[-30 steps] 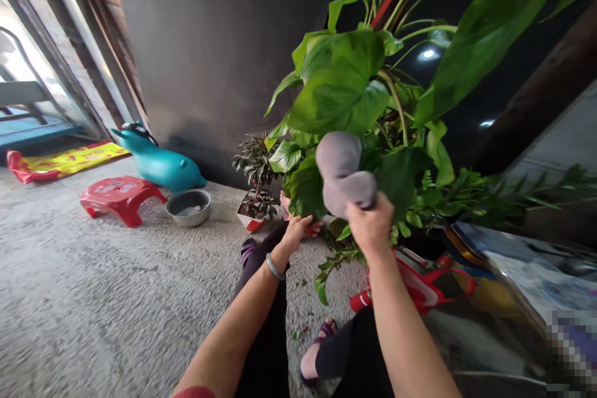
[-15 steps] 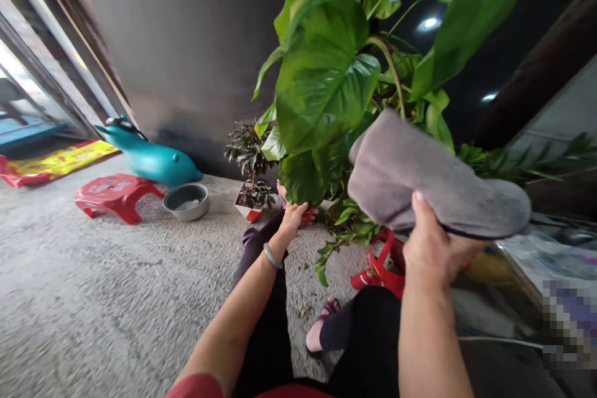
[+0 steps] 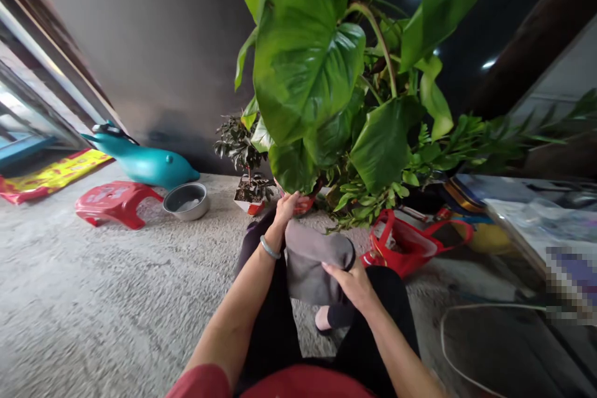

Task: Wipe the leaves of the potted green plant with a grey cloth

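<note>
My right hand point(image 3: 353, 281) is closed on a folded grey cloth point(image 3: 313, 264), its thumb on top. The cloth hangs above my lap, close to my left wrist. Low on a big-leaved potted plant point(image 3: 308, 56), my left hand point(image 3: 288, 206) is closed at the bottom edge of a broad green leaf point(image 3: 293, 168). Some of its fingers are hidden behind that leaf. A grey bangle point(image 3: 270, 247) circles my left wrist.
Left on the concrete floor are a red stool point(image 3: 116, 202), a metal bowl point(image 3: 185, 201) and a teal inflatable animal point(image 3: 149, 161). A small potted shrub point(image 3: 247, 193) stands by the dark wall. A red bag point(image 3: 405, 245) and a cluttered table point(image 3: 527, 230) are at right.
My right hand has brought the grey cloth down and left, from in front of the plant's right side to beside my left wrist. My left hand stays at the leaf. The view has shifted slightly.
</note>
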`<action>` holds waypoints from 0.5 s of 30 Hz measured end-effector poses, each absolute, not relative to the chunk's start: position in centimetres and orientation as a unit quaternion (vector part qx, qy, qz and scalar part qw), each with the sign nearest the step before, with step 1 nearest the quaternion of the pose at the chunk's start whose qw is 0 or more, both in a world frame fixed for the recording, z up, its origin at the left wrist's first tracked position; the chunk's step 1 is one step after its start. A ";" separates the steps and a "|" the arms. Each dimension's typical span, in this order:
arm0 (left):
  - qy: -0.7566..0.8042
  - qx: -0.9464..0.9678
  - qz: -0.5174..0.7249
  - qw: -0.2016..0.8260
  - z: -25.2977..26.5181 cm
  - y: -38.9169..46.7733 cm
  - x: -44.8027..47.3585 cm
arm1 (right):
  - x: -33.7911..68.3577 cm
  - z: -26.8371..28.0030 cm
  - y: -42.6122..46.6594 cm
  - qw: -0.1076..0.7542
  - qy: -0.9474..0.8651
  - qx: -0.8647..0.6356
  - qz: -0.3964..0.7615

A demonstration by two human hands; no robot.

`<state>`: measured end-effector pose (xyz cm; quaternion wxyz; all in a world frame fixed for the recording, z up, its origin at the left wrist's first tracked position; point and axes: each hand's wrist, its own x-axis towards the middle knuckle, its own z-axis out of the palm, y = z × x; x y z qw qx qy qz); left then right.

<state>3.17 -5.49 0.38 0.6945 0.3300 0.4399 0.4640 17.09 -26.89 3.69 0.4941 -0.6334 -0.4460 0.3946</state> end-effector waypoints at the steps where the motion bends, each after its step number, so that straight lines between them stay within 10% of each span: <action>1: 0.448 0.324 0.463 0.693 0.5 -5.6 3.1 | 17.9 3.3 -27.7 0.505 -0.403 -0.645 0.407; 15: 0.435 0.401 0.363 0.720 -2.5 -16.2 4.5 | 25.2 2.0 -33.7 0.724 -0.024 -0.517 0.455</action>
